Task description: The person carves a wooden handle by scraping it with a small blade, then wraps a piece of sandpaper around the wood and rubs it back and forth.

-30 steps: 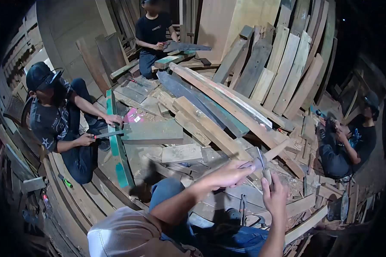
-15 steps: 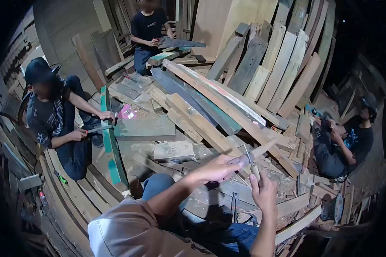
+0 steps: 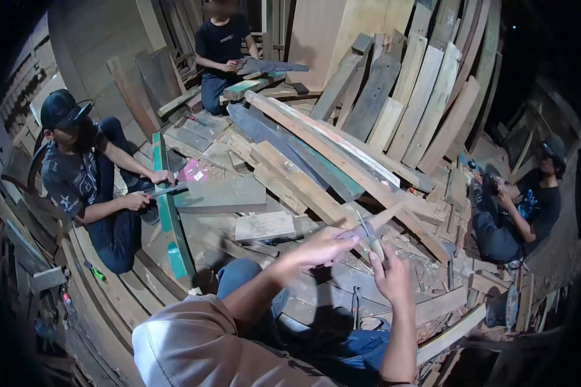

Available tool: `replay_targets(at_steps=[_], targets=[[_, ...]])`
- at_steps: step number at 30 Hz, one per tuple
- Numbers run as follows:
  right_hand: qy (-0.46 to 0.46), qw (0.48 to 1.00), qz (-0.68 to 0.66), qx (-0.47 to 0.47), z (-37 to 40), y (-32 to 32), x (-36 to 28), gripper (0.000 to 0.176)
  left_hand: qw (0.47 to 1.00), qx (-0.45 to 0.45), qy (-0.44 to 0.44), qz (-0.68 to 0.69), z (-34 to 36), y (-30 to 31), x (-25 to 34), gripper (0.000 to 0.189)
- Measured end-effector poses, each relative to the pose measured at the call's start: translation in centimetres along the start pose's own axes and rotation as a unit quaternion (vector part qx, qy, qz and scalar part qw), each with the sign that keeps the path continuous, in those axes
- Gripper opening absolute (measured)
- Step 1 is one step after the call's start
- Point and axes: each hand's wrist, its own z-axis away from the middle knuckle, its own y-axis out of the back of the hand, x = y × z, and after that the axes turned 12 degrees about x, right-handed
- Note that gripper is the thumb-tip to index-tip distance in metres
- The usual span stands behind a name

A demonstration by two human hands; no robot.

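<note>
My left hand (image 3: 319,248) is closed on the near end of a flat, tapered wooden piece (image 3: 387,214), which points away to the upper right. Closed around a pale handle (image 3: 374,248) is my right hand (image 3: 392,271); it belongs to a hand tool with a thin metal blade (image 3: 365,223). That blade crosses the wooden piece just beyond my left fingers. Pliers-like tool (image 3: 356,303) stands below my hands, near my jeans.
On the left, a person (image 3: 77,174) works a hand tool against a green-edged board (image 3: 168,219). Another person at the back holds a handsaw (image 3: 271,66). A third person (image 3: 519,206) sits at right. Long planks (image 3: 342,168) and a short block (image 3: 265,227) cover the floor.
The tool in my right hand has shifted slightly left and up along the wooden piece, its blade tilting more. The left person's hand and tool have moved a little toward the board.
</note>
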Motion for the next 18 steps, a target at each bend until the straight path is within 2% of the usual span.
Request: replay_targets(at_steps=[2,4,12,15,18], targets=[[0.015,1.0,-0.012,0.018,-0.2,-0.5,-0.1,0.03,1.0,-0.005,0.0,0.012,-0.1,0.4,-0.4,0.034],[0.006,1.0,0.013,-0.011,-0.5,-0.4,-1.0,0.029,0.999,0.01,-0.002,0.05,0.2,0.7,-0.4,0.036],[0.034,0.998,-0.046,0.005,-0.6,-1.6,-1.5,0.03,0.998,0.036,-0.011,0.046,1.1,1.7,-0.4,0.039],[0.042,0.998,-0.045,0.013,-0.7,-1.9,-1.5,0.028,0.999,0.042,-0.01,0.033,1.1,2.1,-0.1,0.039],[0.067,0.997,-0.032,0.036,-0.5,-2.1,-1.0,0.03,0.999,0.01,-0.023,-0.02,1.2,2.8,0.0,0.036]])
